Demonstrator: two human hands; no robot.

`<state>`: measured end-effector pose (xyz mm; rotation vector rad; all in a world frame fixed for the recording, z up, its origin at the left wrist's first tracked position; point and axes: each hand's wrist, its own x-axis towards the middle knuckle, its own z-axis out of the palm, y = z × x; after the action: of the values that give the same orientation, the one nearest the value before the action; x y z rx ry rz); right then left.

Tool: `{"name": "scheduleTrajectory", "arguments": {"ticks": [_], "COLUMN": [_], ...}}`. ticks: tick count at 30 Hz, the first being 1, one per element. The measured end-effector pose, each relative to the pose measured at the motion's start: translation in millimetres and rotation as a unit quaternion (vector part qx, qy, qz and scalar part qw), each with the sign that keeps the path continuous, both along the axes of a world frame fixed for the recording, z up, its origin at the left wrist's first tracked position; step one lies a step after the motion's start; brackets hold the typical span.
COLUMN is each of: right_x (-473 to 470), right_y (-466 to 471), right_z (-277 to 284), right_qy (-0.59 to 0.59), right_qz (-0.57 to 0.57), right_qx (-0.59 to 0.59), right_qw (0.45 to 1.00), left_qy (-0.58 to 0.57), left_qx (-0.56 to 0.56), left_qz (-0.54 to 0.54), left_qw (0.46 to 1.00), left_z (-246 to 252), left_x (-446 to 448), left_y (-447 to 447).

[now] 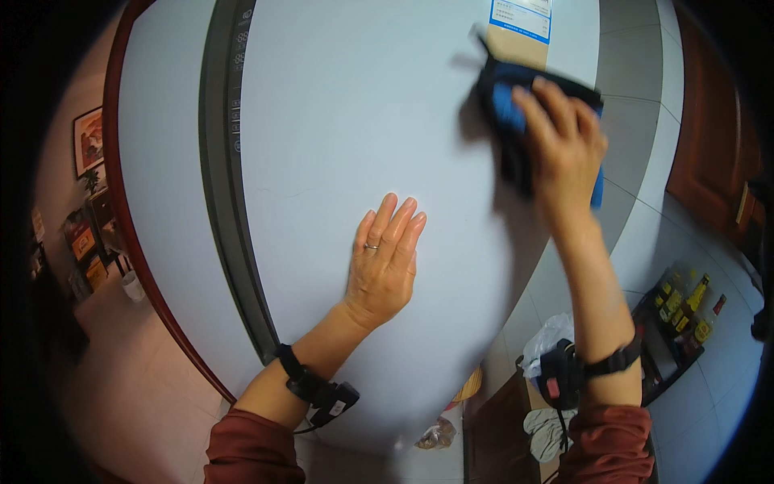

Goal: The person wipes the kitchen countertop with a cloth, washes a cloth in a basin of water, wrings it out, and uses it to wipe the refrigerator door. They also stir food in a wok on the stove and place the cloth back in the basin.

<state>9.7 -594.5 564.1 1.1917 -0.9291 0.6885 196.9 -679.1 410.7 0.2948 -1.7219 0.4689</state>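
Observation:
A pale refrigerator door (363, 133) fills the middle of the view, with a dark vertical strip (221, 175) bearing display symbols along its left side. My left hand (384, 260), with a ring on one finger, rests flat on the door and holds nothing. At the door's upper right, my right hand (565, 145) presses a blue and black cloth (514, 112) against the surface. The cloth and fingers are blurred, and a loop hangs off the cloth's top corner. Just above the cloth is a printed label (520, 21) with a blue border.
Bottles (686, 302) stand on a dark rack at the right, below a brown wooden cabinet (707, 121). A clear plastic bag (550, 339) and light gloves or cloths (547, 432) lie near my right forearm. A red-brown frame (130, 242) edges the refrigerator's left side.

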Motion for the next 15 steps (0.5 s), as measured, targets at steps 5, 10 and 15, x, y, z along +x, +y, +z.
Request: {"name": "scheduleTrajectory", "arguments": {"ticks": [5, 10, 15], "right_x": [-2, 21, -4], "right_y": [-10, 39, 51], "right_z": [-63, -231, -129], "right_qy": [-0.030, 0.050, 0.113], "right_qz": [0.022, 0.044, 0.042], "right_qx": [-0.023, 0.209, 0.222], "right_qw": [0.999, 0.976, 0.968], "left_qy": [-0.022, -0.010, -0.011], "left_qx": [0.012, -0.007, -0.005], "left_qz": [0.034, 0.050, 0.058], "left_qw": [0.999, 0.999, 0.998], "left_z": [-10, -34, -43], "left_x": [19, 28, 36], "left_y": [-7, -20, -19]}}
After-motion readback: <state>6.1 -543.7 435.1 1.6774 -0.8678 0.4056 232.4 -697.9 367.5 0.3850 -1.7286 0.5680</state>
